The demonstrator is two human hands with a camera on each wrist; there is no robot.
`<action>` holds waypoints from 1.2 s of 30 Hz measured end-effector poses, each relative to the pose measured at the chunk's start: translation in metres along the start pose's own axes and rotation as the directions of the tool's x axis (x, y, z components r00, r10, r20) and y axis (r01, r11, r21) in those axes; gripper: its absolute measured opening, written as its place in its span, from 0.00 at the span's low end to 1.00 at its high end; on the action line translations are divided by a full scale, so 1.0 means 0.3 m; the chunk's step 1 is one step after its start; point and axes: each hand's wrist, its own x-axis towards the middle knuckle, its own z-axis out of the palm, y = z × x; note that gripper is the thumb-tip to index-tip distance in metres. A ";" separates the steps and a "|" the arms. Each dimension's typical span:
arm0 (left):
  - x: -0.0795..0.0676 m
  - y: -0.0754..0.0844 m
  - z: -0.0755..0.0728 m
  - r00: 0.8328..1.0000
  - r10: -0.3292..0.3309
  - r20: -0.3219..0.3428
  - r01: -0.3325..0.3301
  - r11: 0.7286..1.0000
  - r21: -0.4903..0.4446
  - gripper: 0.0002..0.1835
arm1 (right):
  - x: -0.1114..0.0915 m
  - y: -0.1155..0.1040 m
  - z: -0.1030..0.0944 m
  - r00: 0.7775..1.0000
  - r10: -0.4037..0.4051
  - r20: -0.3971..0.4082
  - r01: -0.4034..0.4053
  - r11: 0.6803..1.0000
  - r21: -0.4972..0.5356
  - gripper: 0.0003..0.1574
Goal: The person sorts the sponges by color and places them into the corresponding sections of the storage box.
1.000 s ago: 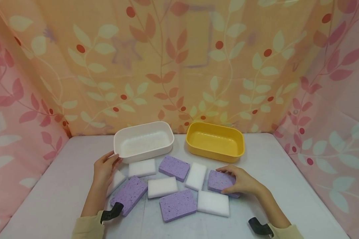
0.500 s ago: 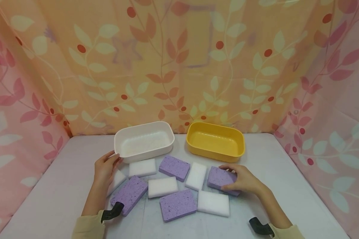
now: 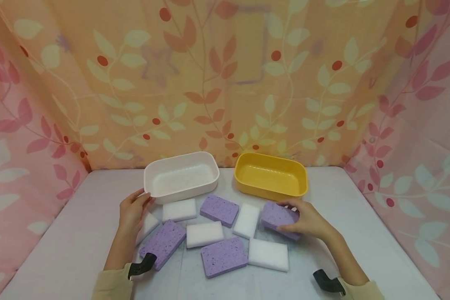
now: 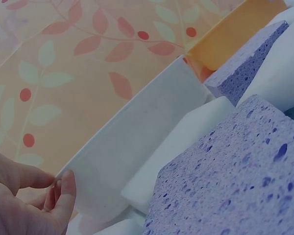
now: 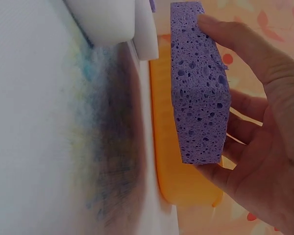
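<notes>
My right hand grips a purple sponge by its edges, thumb on one side and fingers on the other. The right wrist view shows this pored sponge raised off the table, with the yellow tub behind it. At the left, my left hand pinches the near left corner of a white rectangular tub between thumb and fingers. In the left wrist view the fingertips lie right at that tub's rim. Both tubs have bare floors.
The yellow tub stands at the back, right of the white one. Several white sponges and purple sponges lie scattered in front of the tubs. A patterned curtain rises behind the table.
My right hand has lifted the purple sponge and moved it slightly toward the yellow tub. The left hand keeps its hold on the white tub.
</notes>
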 end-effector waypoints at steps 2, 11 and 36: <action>-0.001 0.000 -0.001 1.000 -0.003 0.000 0.003 1.000 0.002 0.31 | 0.008 -0.007 0.001 1.000 -0.001 -0.001 0.001 1.000 -0.002 0.40; -0.002 0.004 0.003 1.000 -0.026 0.003 0.026 1.000 -0.003 0.31 | 0.043 -0.042 0.004 1.000 0.024 0.019 -0.024 1.000 0.005 0.40; 0.000 0.001 -0.006 1.000 -0.025 0.016 0.025 1.000 0.003 0.32 | 0.162 -0.125 0.008 0.997 0.034 0.067 -0.032 0.999 -0.022 0.42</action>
